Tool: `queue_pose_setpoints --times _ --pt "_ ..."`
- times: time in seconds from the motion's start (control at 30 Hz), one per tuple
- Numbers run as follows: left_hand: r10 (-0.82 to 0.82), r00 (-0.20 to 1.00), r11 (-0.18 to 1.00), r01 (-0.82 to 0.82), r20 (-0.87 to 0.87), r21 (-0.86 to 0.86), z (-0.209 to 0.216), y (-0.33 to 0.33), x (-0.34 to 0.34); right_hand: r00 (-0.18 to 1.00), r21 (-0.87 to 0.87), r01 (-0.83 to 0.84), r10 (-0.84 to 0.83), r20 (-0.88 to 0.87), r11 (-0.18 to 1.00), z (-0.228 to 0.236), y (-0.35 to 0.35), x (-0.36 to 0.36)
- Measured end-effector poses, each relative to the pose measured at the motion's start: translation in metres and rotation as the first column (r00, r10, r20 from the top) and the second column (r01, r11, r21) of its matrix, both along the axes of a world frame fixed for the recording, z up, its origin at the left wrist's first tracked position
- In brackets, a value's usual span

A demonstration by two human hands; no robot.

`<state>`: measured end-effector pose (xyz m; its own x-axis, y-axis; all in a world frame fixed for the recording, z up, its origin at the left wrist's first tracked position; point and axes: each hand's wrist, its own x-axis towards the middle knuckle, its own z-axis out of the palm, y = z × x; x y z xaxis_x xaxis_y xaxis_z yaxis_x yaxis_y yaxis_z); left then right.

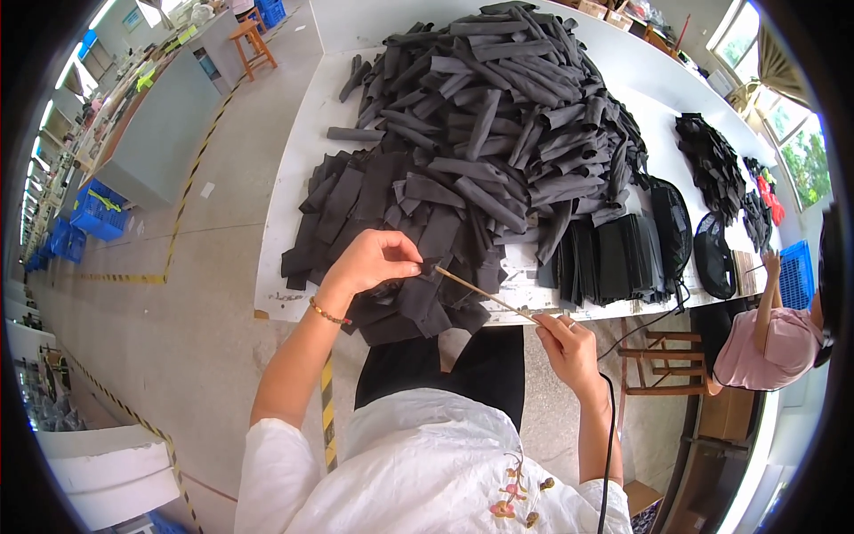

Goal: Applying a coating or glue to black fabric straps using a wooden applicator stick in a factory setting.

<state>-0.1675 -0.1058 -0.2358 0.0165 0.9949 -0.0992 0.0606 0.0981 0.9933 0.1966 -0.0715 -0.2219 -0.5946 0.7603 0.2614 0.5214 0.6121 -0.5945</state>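
Note:
My left hand (381, 260), with a beaded bracelet at the wrist, pinches the edge of a dark grey fabric piece (430, 269) at the table's near edge. My right hand (570, 350) is closed round one end of a thin, light brown wooden stick (487, 295). The stick slants up to the left, and its far tip meets the fabric by my left fingertips. Flat dark fabric pieces (414, 301) lie loosely under and around my left hand, some hanging over the table edge. Behind them rises a big heap of rolled dark fabric tubes (498, 125).
Stacked black pieces (614, 262) stand on the white table (289, 191), right of the heap, beside black mesh-like items (667, 218). A person in pink (769, 347) sits at the right near a wooden stool (663, 363). A black cable (610, 445) runs over my right forearm.

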Motion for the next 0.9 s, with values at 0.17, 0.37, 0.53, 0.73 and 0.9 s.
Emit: queue_pose_setpoints --times 0.17,0.37,0.53,0.73,0.9 --pt "-0.032 0.998 0.996 0.027 -0.050 -0.088 0.004 -0.001 -0.002 1.000 0.040 -0.010 0.009 0.029 0.999 -0.004 0.001 0.000" --pt "-0.071 0.992 0.996 0.064 -0.106 -0.067 0.004 -0.002 -0.002 0.997 0.052 0.009 -0.014 0.081 0.999 -0.004 0.002 0.003" --pt "-0.086 0.988 0.995 0.078 -0.128 -0.069 0.009 -0.002 0.001 0.998 0.073 -0.008 0.003 0.062 0.997 -0.007 0.003 0.004" --pt "-0.224 0.911 0.961 0.266 -0.345 0.078 0.015 0.001 0.024 0.992 0.042 -0.102 0.098 0.078 0.994 -0.009 0.002 -0.011" --pt "-0.064 0.663 0.827 0.453 -0.746 0.332 0.026 -0.013 0.078 0.973 -0.235 -0.183 0.141 -0.182 0.955 -0.036 -0.018 -0.064"
